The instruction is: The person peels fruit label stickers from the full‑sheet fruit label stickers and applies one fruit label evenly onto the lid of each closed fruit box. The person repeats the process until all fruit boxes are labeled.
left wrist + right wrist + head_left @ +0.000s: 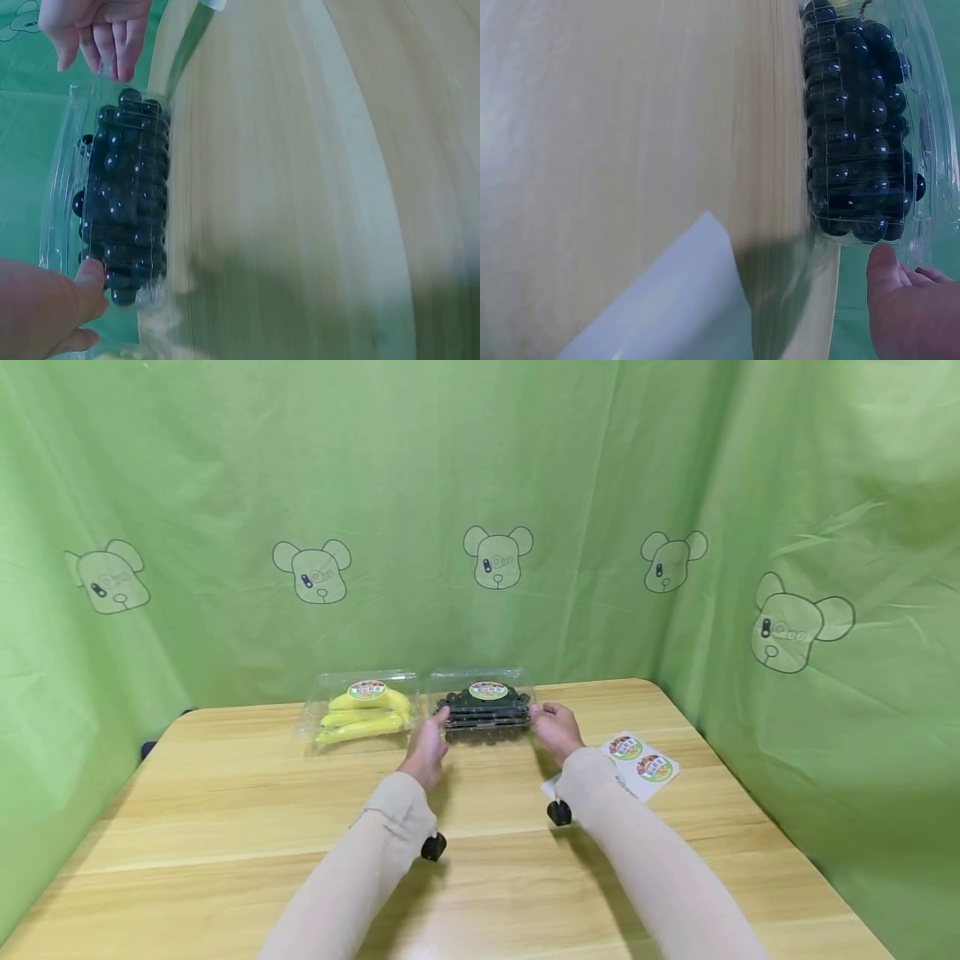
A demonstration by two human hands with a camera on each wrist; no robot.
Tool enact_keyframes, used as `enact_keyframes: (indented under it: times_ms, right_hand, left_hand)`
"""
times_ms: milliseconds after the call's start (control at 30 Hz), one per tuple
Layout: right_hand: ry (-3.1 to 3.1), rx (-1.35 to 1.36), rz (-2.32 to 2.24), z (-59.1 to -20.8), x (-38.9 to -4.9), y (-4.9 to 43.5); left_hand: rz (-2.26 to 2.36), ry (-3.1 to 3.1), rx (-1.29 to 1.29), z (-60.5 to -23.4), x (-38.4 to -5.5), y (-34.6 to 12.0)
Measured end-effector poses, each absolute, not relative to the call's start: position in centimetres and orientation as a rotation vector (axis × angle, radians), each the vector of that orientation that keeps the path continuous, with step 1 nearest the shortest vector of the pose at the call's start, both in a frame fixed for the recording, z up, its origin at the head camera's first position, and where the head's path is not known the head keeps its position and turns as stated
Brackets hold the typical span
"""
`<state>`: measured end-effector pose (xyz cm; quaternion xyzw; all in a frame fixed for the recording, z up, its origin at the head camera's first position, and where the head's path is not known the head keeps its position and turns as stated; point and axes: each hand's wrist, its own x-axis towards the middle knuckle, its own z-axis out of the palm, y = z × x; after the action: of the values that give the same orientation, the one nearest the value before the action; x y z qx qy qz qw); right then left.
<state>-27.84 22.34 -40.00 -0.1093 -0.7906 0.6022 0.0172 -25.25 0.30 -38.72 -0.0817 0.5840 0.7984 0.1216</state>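
A clear plastic clamshell box (450, 680) of dark grapes (124, 195) sits at the back of the table, a round fruit label (489, 691) on its lid. My left hand (427, 753) grips its left end, the thumb lying against the front corner in the left wrist view. At the opposite end my right hand (558, 733) holds the box's edge between thumb and fingers. The fingertips of both hands are partly hidden by the box. Beside the left hand stands a second clear box (330, 678) with bananas (367, 724) and a similar label (368, 690).
Under and beyond my right forearm lies a white sheet (666, 787) bearing round fruit stickers (626, 747); the sleeve covers part of it. The wooden table (225, 827) ends just behind the boxes. Green curtains (405, 468) with bear-head outlines hang around it.
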Motion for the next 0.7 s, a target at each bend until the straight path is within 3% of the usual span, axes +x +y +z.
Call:
enact_keyframes:
  times_ms: [267,700]
  right_hand:
    - [-2.596,-0.312,1.639,-39.3,-26.3,23.0]
    - [-2.664,-0.011,1.221,-37.3,-20.5,25.8]
  left_hand:
    - [2.132,2.034,-0.235,-38.8,-24.2,-2.5]
    - [1.552,2.716,-0.093,-37.2,-18.9,-10.3]
